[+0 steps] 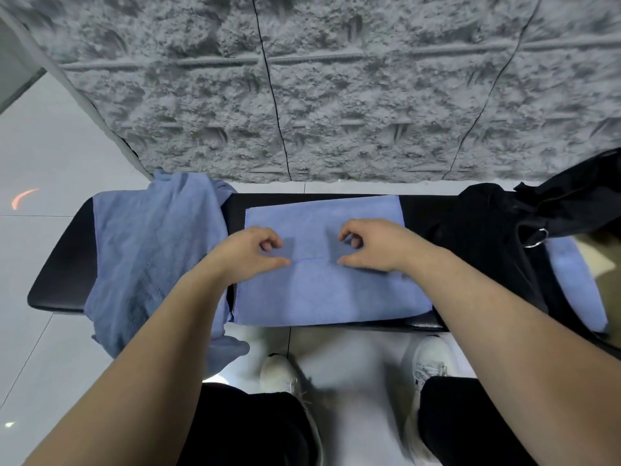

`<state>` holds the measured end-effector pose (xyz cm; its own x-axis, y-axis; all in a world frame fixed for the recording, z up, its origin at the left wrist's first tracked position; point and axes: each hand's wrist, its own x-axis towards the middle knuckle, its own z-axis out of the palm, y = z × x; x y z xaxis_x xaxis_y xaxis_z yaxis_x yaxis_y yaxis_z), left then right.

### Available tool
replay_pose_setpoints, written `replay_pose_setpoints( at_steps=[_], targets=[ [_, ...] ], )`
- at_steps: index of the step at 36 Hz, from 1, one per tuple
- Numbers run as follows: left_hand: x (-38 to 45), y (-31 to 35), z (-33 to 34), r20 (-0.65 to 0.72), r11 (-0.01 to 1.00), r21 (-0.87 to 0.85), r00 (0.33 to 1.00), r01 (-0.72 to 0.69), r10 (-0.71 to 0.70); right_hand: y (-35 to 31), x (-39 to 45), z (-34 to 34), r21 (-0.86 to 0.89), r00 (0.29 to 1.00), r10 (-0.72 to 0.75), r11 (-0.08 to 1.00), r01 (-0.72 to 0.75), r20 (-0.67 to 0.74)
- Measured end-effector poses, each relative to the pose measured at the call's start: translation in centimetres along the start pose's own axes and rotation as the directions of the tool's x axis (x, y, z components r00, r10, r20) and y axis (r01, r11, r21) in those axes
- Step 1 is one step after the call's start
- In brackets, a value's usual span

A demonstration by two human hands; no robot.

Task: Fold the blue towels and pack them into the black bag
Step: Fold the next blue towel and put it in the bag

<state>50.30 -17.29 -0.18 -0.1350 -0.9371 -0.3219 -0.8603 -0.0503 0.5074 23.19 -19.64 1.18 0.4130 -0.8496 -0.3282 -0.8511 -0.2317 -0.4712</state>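
Observation:
A blue towel (322, 294) lies flat as a folded rectangle across the middle of the black bench (62, 267). My left hand (248, 253) and my right hand (373, 245) are over its centre, a short gap between them. Their fingers are loosely curled and their thumbs point inward along a crease. Neither hand grips any cloth. A second blue towel (151, 250) is draped unfolded over the bench's left part and hangs off the front edge. The black bag (487, 237) slumps on the right end, with another blue towel (571, 284) partly beneath it.
A grey textured wall panel (336, 95) stands right behind the bench. The floor is pale tile (50, 146). My white shoes (279, 371) and black trousers are below the bench's front edge. A metal ring (537, 238) hangs from the bag's strap.

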Motion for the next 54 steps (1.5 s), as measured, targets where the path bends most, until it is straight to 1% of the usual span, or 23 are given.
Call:
replay_pose_setpoints(
  at_steps=[3, 5, 8, 9, 11, 13, 15, 18, 20, 23, 26, 31, 34, 40, 44, 49, 52, 54],
  targets=[
    [-0.8, -0.2, -0.5, 0.076, 0.993, 0.110, 0.995, 0.049, -0.058, 0.8, -0.9, -0.3, -0.041, 0.998, 0.028, 0.999, -0.026, 0.058],
    [-1.5, -0.2, -0.6, 0.095, 0.985, 0.142, 0.989, 0.097, -0.111, 1.3, -1.3, -0.6, -0.049, 0.996, 0.060, 0.997, -0.057, 0.070],
    [-2.2, -0.1, -0.6, 0.125, 0.965, 0.231, 0.980, 0.125, -0.157, 1.9, -1.5, -0.8, -0.140, 0.988, 0.115, 0.985, -0.100, 0.104],
    [-2.4, 0.0, -0.7, 0.133, 0.963, 0.238, 0.978, 0.125, -0.160, 2.0, -1.5, -0.9, -0.162, 0.984, 0.134, 0.980, -0.114, 0.119],
    [-2.8, 0.2, -0.6, 0.125, 0.969, 0.213, 0.980, 0.125, -0.154, 2.3, -1.6, -1.0, -0.178, 0.975, 0.175, 0.973, -0.149, 0.138],
    [-3.1, 0.3, -0.3, 0.101, 0.978, 0.168, 0.985, 0.125, -0.143, 2.3, -1.8, -1.3, -0.190, 0.974, 0.189, 0.968, -0.164, 0.126],
    [-3.6, 0.4, -0.1, 0.062, 0.989, 0.074, 0.989, 0.128, -0.133, 2.3, -2.2, -1.7, -0.178, 0.976, 0.194, 0.969, -0.174, 0.103],
    [-4.3, 0.4, 0.1, -0.023, 0.979, -0.128, 0.987, 0.158, -0.162, 2.4, -2.6, -2.1, -0.078, 0.971, 0.196, 0.979, -0.186, 0.138],
    [-4.6, 0.2, 0.1, -0.062, 0.970, -0.178, 0.982, 0.167, -0.180, 2.5, -2.9, -2.2, -0.007, 0.972, 0.178, 0.984, -0.179, 0.154],
    [-4.9, 0.3, 0.3, -0.110, 0.963, -0.218, 0.977, 0.158, -0.185, 3.1, -2.8, -2.1, 0.051, 0.979, 0.167, 0.983, -0.174, 0.116],
    [-4.7, 0.6, 0.3, -0.200, 0.942, -0.307, 0.959, 0.133, -0.201, 3.6, -2.6, -2.0, 0.113, 0.986, 0.157, 0.980, -0.162, 0.054],
    [-2.8, 0.9, -0.2, -0.319, 0.899, -0.425, 0.912, 0.105, -0.257, 4.0, -1.5, -2.8, 0.162, 0.973, 0.173, 0.976, -0.148, -0.154],
    [-1.2, 1.2, -0.8, -0.384, 0.894, -0.441, 0.883, 0.082, -0.270, 4.3, -0.5, -3.4, 0.201, 0.954, 0.205, 0.966, -0.161, -0.219],
    [2.0, 1.3, -1.4, -0.422, 0.912, -0.402, 0.867, 0.081, -0.263, 4.9, 2.1, -3.9, 0.184, 0.931, 0.229, 0.966, -0.182, -0.283],
    [3.3, 0.9, -0.8, -0.425, 0.918, -0.383, 0.862, 0.104, -0.276, 5.1, 3.7, -4.0, 0.173, 0.927, 0.246, 0.964, -0.203, -0.282],
    [3.9, 0.3, 0.2, -0.465, 0.912, -0.390, 0.827, 0.130, -0.317, 5.6, 5.0, -3.2, 0.174, 0.913, 0.252, 0.963, -0.205, -0.321],
    [3.9, 0.0, 0.6, -0.465, 0.914, -0.383, 0.828, 0.131, -0.313, 5.9, 5.4, -2.9, 0.150, 0.910, 0.230, 0.971, -0.188, -0.346],
    [4.0, -0.1, 0.6, -0.461, 0.915, -0.382, 0.831, 0.131, -0.312, 6.3, 5.7, -2.6, 0.108, 0.920, 0.210, 0.977, -0.184, -0.331]
  ],
)
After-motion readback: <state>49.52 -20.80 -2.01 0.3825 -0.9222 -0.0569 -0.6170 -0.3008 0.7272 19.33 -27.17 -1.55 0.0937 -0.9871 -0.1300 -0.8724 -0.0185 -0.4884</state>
